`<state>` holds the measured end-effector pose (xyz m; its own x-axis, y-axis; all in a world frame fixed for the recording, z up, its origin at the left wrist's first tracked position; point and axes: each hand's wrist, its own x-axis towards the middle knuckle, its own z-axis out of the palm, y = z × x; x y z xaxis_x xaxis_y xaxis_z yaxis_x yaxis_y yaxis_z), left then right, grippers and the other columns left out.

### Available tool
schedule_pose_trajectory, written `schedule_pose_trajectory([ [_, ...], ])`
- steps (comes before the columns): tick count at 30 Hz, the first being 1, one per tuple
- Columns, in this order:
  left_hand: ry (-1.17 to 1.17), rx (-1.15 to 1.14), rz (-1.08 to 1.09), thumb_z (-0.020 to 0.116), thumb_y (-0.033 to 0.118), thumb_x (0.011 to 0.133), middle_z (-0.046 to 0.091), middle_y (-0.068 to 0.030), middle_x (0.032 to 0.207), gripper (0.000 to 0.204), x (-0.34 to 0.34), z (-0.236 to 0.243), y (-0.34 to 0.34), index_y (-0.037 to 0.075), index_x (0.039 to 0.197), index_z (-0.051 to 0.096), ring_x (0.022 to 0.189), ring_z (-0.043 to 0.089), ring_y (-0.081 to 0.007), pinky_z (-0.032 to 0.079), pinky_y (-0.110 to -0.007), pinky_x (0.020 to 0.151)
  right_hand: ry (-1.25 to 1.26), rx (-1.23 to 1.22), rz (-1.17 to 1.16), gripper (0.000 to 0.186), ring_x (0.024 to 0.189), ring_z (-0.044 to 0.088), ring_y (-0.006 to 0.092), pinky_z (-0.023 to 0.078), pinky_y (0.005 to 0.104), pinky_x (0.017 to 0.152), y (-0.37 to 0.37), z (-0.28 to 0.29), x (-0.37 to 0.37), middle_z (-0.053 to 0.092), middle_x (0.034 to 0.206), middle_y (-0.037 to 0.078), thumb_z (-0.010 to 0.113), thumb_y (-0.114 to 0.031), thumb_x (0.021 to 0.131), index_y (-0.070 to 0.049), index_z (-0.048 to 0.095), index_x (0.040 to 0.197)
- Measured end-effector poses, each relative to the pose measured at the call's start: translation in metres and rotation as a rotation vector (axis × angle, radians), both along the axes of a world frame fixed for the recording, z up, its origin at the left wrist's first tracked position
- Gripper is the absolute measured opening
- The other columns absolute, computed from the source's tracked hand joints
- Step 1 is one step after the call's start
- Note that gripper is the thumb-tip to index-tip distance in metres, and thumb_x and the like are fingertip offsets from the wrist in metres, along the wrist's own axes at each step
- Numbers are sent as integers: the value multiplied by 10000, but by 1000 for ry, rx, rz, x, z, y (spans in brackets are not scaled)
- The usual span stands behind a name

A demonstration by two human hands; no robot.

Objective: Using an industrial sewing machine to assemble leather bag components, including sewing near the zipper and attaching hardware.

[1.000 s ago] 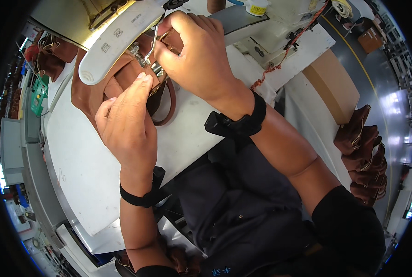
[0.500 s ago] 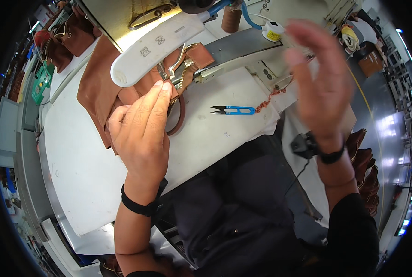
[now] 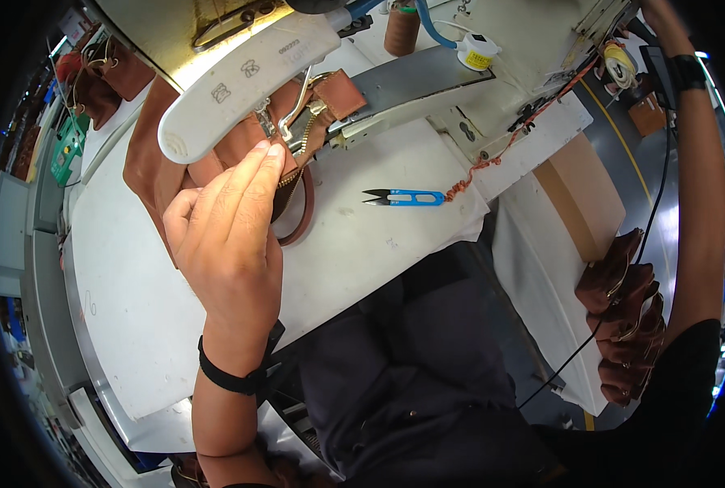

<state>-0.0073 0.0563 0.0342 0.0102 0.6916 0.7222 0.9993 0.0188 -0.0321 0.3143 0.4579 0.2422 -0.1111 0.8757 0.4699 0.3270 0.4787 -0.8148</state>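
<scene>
One hand, my left [image 3: 228,236], presses flat-fingered on the leather piece [image 3: 155,154] beside the sewing machine [image 3: 240,81]; my right is unreadable.

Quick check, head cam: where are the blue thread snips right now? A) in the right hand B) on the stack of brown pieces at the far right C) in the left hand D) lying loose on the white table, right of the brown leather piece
D: the blue thread snips lie alone on the white table, while the left hand presses the brown leather piece and the right hand is raised out of frame.
</scene>
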Motion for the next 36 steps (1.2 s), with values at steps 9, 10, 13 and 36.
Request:
schedule_pose_trajectory([
  [9,-23,2,-24,640,-110,817,779,-43,1204,442,0,0,2,49,1211,760,1069,719,-173,436,-331,902,171,168,18,312,923,711,366,602,518,758,10,-15,7,667,1119,281,581,4,889,232,579,1101],
  [10,-23,4,-23,640,-110,817,779,-43,1204,442,1,0,2,49,1211,760,1069,719,-173,436,-331,902,153,182,30,298,905,704,356,596,508,767,13,-16,11,673,1095,263,575,-17,890,211,592,1080],
  [13,-56,8,-27,640,-112,811,779,-43,1208,445,2,-1,2,50,1207,758,1069,720,-176,438,-335,904,127,251,28,296,863,680,324,577,470,774,16,-25,20,680,1047,216,549,-66,892,162,625,1065],
  [36,-46,41,-10,665,-98,855,790,-32,1188,396,1,-4,4,72,1195,774,1043,732,-164,442,-312,900,220,411,-48,217,800,548,258,499,441,748,11,-50,16,622,918,142,519,-147,932,56,593,913],
])
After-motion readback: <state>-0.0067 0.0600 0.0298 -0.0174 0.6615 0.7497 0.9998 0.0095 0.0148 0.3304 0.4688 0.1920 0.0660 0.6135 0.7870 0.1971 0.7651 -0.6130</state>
